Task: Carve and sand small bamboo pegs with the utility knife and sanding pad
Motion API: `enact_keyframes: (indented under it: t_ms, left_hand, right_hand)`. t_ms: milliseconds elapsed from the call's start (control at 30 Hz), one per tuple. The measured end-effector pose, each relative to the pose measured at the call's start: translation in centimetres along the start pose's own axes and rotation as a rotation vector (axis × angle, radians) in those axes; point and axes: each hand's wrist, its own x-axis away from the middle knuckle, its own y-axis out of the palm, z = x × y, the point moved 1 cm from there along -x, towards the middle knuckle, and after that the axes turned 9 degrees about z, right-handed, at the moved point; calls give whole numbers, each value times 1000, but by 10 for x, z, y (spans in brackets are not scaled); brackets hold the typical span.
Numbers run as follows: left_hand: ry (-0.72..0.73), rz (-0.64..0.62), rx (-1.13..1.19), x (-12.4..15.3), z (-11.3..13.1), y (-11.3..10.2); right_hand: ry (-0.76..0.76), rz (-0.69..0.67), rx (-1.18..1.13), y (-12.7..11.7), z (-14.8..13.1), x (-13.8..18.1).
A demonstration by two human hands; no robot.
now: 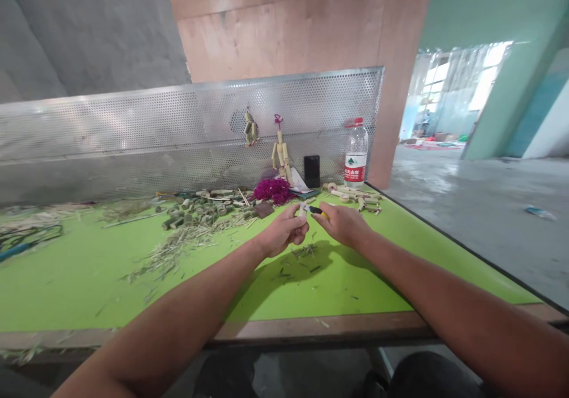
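My left hand [287, 230] is closed on a small pale piece of bamboo [303, 210], held above the green table top [284, 297]. A utility knife [316, 210] with a black and yellow handle is gripped in my right hand [344, 224]. Its blade points left and meets the bamboo piece, or lies very close to it. Beneath the hands lie thin shavings [306, 250]. Fingers hide most of the knife handle and part of the bamboo piece.
Behind are cut bamboo pieces [195, 211], purple thread [273, 190], a jointed bamboo figure [281, 152], a dark phone [312, 171] and a red-capped water bottle [356, 155]. A perforated metal panel [155, 131] borders the table's back. Shavings [169, 250] spread left; a blue-handled tool [15, 251] lies far left.
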Motion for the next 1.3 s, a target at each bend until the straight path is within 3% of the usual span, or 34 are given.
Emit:
enact_keyframes:
  t_ms: [200, 300, 333, 367, 467, 533, 633, 767, 867, 1133, 1300]
  left_hand:
    - [-49, 53, 130, -3, -2, -3]
    - [-71, 20, 121, 4, -2, -4]
    - [-91, -23, 100, 7, -2, -5]
    - [-103, -61, 94, 10, -1, -5]
    - [-73, -42, 130, 13, 1, -10]
    - [-55, 12, 167, 11, 1, -13]
    - [-50, 61, 196, 5, -2, -16]
    - [-40, 65, 184, 2, -5, -13]
    - [-15, 68, 160, 1, -5, -11]
    - [60, -47, -12, 2, -6, -16]
    - [70, -38, -104, 1, -7, -13]
  right_hand:
    - [4, 28, -44, 5, -3, -4]
    - [200, 9, -155, 5, 22, -12]
    - [373, -6, -186, 4, 36, -15]
    - [442, 3, -180, 3, 49, -17]
    - [511, 77, -177, -1, 74, -21]
    - [476, 91, -209, 0, 71, -19]
    - [301, 93, -300, 5, 41, -13]
    - [72, 32, -351, 5, 2, -3]
    - [-42, -6, -319, 5, -9, 1]
    - [-87, -10, -266, 9, -9, 2]
    - [-88, 7, -205, 6, -12, 4]
